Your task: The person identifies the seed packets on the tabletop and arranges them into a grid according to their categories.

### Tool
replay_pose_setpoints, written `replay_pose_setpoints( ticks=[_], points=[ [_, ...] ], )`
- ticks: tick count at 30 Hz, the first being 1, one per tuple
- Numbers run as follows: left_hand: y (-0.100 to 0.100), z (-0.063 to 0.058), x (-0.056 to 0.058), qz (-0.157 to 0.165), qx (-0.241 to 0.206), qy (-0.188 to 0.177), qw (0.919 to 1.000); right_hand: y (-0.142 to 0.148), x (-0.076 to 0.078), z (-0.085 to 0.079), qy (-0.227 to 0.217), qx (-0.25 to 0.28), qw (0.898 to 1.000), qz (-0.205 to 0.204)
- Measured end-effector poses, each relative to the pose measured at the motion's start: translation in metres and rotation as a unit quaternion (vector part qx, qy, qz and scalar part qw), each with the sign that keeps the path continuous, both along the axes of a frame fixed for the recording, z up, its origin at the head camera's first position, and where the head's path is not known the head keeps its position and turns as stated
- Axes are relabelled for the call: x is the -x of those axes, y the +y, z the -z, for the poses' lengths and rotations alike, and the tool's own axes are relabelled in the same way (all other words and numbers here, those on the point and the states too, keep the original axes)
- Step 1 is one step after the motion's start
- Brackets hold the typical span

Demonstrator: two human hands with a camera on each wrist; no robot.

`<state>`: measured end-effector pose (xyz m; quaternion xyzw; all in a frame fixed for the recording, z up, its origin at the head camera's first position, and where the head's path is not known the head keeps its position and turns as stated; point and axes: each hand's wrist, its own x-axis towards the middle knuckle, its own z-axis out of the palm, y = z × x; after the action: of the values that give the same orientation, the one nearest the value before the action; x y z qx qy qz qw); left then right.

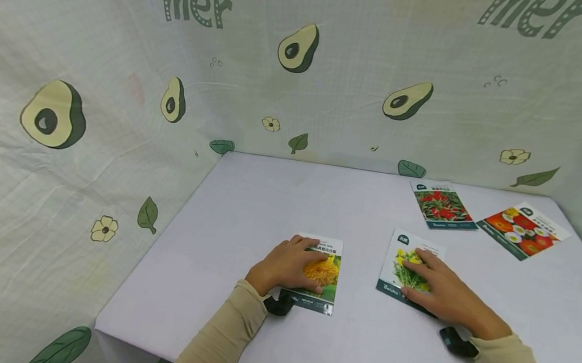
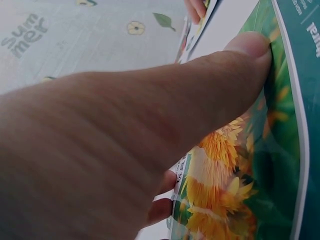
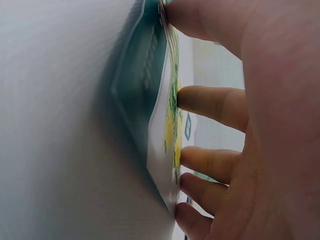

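Observation:
A seed packet (image 1: 326, 304) with a large orange-yellow flower lies in front of the person, under the left hand (image 1: 292, 264). The left thumb (image 2: 215, 85) rests across its printed face in the left wrist view, with other fingertips at its far edge. To the right, a white seed packet (image 1: 392, 263) with yellow flowers and a dark green bottom band lies at a slant. The right hand (image 1: 441, 287) is spread over it. In the right wrist view, the fingertips (image 3: 192, 155) touch its face, and its green band (image 3: 140, 85) bulges slightly.
Farther back on the right lie a packet with red flowers (image 1: 443, 206) and a packet with red, orange and white flowers (image 1: 523, 231). All rest on a white-covered table (image 1: 269, 197). A cloth with avocado prints (image 1: 346, 129) hangs behind and to the left.

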<state>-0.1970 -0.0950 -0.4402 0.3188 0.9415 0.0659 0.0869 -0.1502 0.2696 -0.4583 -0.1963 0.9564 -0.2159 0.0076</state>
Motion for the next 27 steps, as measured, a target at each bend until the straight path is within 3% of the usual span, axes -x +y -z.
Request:
replay_pose_setpoints(
  ticks=[27],
  points=[
    [0.0001, -0.0004, -0.0012, 0.002, -0.003, 0.002, 1.0000, -0.0034, -0.0006, -0.0015, 0.001, -0.012, 1.000, -0.014]
  ],
)
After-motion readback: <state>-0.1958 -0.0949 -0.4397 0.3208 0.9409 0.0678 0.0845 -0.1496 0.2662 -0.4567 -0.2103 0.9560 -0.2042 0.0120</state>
